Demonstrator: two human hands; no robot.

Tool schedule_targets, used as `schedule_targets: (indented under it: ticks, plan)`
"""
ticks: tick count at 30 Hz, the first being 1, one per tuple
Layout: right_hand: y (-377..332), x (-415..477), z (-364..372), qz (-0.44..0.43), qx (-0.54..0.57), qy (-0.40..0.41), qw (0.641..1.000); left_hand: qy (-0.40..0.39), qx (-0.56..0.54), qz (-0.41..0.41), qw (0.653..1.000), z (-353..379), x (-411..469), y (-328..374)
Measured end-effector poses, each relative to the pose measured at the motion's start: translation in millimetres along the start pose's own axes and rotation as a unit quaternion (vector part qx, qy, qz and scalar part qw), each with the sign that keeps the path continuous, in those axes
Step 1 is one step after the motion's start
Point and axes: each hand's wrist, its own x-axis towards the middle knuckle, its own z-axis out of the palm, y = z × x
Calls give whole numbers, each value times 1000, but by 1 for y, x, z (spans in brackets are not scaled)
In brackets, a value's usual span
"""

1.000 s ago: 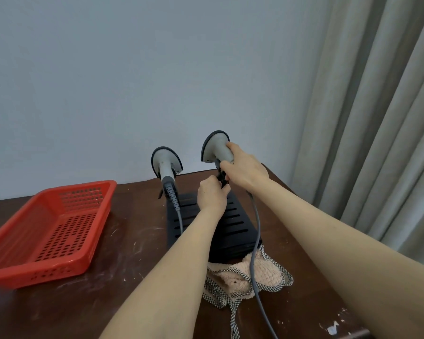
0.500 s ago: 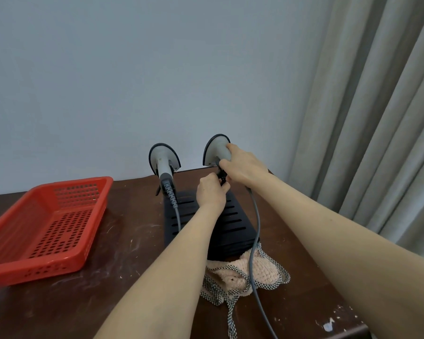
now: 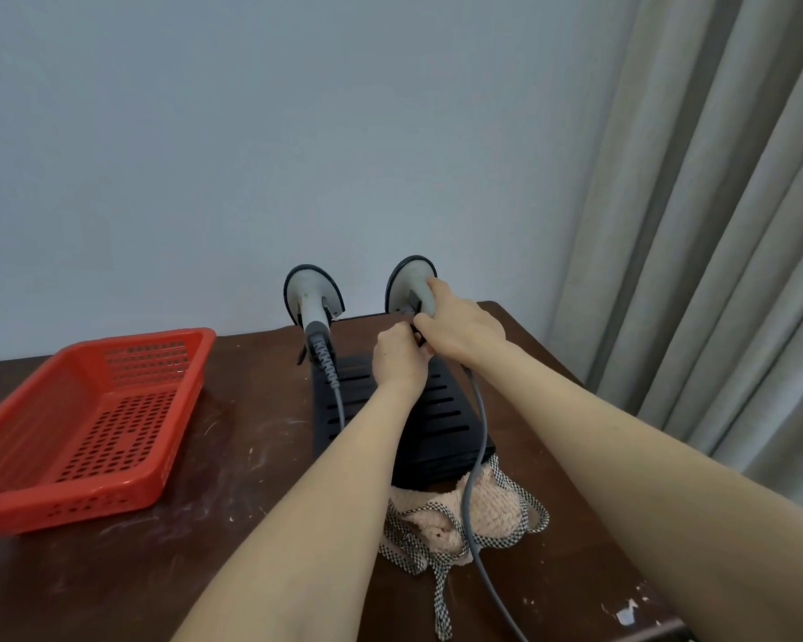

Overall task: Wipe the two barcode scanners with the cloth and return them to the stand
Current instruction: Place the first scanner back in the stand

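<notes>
Two grey barcode scanners with black rims stand upright at the far end of a black slotted stand point(image 3: 441, 410). The left scanner point(image 3: 313, 298) rests there untouched, its grey cable running down over the stand. My right hand point(image 3: 462, 324) grips the right scanner point(image 3: 411, 282) around its neck and handle. Just below it, my left hand point(image 3: 397, 359) is curled at that scanner's base, where the handle meets the stand; what its fingers pinch is hidden. The pink cloth point(image 3: 464, 521) with checkered trim lies on the table in front of the stand, under the right scanner's cable.
A red perforated plastic basket point(image 3: 89, 424) sits on the left of the dark wooden table point(image 3: 232, 539). Grey curtains point(image 3: 723, 224) hang close on the right, beside the table's right edge. A plain wall stands right behind the scanners.
Both hands stay at the right scanner, with only small shifts. The view has drifted slightly.
</notes>
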Motion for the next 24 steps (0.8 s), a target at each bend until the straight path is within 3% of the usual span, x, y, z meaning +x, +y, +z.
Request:
schedule_targets:
  ticks: [14, 20, 24]
  plan:
    - [-4, 3, 1, -5, 8, -33, 999, -59, 8, -36, 998, -14, 4, -3]
    - [-2, 6, 1, 13, 29, -20, 999, -73, -27, -13, 997, -26, 2, 2]
    - [3, 3, 1, 30, 39, -21, 999, -74, 9, 6, 997, -30, 1, 1]
